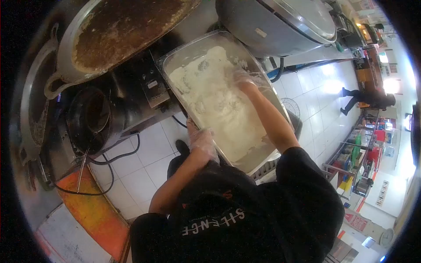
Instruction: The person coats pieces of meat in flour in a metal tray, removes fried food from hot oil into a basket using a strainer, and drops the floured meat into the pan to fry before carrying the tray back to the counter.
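A deep rectangular metal pan [261, 170] holds a broad layer of white flour-like powder [228, 116], lumpy in places. My left hand [201, 141], in a clear plastic glove, grips the pan's near left rim. Inside the pan, toward the far right side, my right hand [244, 79] reaches into the powder. It also wears a clear glove dusted white. Motion blur and powder obscure its fingers, so whether it holds anything is unclear.
A large browned pan [123, 33] with loop handles is at upper left. Beside it sits a dark pot [90, 114]. A big grey lidded cooker [272, 26] stands beyond the pan. Cables hang below the counter. A person [370, 98] is on the tiled floor near shelves [357, 162].
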The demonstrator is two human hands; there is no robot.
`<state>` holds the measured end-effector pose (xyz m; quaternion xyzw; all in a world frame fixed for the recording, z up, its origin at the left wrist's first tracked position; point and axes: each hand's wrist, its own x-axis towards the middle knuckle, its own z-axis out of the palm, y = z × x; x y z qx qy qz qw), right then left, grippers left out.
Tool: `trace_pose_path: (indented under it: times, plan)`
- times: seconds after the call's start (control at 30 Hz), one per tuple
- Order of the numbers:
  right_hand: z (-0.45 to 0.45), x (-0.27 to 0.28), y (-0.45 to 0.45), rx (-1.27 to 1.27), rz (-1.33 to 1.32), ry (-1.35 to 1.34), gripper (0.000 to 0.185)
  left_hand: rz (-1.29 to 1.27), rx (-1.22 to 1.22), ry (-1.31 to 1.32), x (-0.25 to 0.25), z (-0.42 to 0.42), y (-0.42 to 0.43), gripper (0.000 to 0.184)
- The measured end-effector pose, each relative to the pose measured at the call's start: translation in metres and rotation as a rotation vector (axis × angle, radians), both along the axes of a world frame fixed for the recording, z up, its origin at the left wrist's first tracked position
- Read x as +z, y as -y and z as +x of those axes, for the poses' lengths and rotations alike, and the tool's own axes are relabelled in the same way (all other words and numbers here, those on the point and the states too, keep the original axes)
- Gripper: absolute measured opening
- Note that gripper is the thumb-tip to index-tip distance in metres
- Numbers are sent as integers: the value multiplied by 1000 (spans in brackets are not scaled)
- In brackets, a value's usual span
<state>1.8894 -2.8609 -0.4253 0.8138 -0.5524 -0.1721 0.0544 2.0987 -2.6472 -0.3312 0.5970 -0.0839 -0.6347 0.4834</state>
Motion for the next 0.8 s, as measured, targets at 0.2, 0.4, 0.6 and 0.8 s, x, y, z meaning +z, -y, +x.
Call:
trace_pose_path:
  times: [0.2, 0.4, 0.6, 0.8]
  plan:
    - [-46, -70, 26, 196, 10, 59, 35, 19, 24, -79, 28, 3, 1, 84]
    - [-2, 103, -64, 182, 452, -1, 35, -19, 12, -99, 41, 9, 3, 83]
    - [-62, -50, -118, 371, -125, -113, 42, -64, -64, 21, 19, 6, 0, 79]
    - [-15, 10, -91, 360, -79, -397, 40, 26, 51, -145, -44, -4, -4, 72]
